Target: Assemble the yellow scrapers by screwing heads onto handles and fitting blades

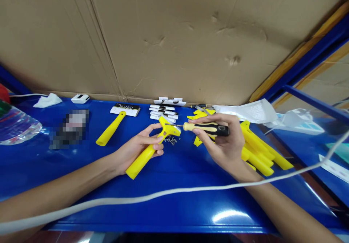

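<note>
Hands (136, 145) (229, 145) gripping yellow tool (141, 162) and screwdriver (203, 128), tip (167, 124) indistinct, dark object (69, 132) pixelated

The camera sits on the person's head, looking forward and down from near the left hand (143, 140) and right hand (226, 141), across a blue table (180, 170) to cardboard (174, 43).
</note>
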### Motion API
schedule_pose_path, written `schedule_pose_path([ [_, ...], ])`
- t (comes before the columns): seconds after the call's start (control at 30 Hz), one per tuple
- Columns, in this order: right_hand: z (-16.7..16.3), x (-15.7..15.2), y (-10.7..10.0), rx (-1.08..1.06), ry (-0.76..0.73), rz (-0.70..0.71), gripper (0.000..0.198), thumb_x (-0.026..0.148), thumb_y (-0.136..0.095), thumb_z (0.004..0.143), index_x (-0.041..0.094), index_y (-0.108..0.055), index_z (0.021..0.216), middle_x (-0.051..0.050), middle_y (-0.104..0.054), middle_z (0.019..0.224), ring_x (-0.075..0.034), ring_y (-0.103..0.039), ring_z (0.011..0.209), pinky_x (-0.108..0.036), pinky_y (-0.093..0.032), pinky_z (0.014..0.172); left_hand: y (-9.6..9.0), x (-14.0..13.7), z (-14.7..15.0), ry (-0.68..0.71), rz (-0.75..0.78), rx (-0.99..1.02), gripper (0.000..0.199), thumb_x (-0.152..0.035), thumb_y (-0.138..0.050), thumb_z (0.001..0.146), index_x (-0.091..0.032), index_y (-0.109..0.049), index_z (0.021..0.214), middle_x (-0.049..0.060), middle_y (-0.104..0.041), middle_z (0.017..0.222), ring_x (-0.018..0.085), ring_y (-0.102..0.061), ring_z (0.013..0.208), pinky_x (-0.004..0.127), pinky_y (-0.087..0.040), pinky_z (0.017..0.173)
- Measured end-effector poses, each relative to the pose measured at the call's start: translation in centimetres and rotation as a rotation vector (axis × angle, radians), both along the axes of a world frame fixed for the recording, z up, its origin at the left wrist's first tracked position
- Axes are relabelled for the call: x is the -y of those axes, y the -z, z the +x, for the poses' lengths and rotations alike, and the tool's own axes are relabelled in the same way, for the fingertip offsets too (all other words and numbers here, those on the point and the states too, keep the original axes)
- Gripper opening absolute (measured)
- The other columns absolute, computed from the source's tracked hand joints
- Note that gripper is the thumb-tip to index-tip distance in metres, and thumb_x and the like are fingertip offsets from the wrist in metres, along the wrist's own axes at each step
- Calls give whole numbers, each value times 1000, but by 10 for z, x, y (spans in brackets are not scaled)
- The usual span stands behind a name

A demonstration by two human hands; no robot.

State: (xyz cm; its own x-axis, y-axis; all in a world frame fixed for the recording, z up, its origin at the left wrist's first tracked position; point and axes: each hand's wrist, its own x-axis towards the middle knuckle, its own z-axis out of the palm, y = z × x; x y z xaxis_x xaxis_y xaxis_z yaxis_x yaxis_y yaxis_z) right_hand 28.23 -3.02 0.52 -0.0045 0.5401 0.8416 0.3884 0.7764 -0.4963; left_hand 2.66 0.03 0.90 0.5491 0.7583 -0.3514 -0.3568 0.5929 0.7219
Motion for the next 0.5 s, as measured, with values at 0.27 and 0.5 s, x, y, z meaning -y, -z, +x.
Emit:
schedule_pose_path([
  [0.27, -1, 0, -1, -41, -53, -81, 39, 20, -86, 96, 30, -61, 125, -5, -81, 115, -29, -84, 108, -50, -70, 96, 2, 0, -1, -7, -1, 12, 72, -6, -85, 86, -23, -58, 151, 4, -67, 101, 7, -54, 61, 27, -46, 64],
  [0.5, 0, -2, -3, -123, -135, -96, 42, 22, -82, 99, 32, -56, 130, -7, -78, 127, -30, -81, 117, -54, -69, 101, 3, 0, 0, 16, 13, 33, 72, -5, -87, 83, -20, -60, 148, 2, -65, 94, 7, -53, 60, 28, -45, 63],
])
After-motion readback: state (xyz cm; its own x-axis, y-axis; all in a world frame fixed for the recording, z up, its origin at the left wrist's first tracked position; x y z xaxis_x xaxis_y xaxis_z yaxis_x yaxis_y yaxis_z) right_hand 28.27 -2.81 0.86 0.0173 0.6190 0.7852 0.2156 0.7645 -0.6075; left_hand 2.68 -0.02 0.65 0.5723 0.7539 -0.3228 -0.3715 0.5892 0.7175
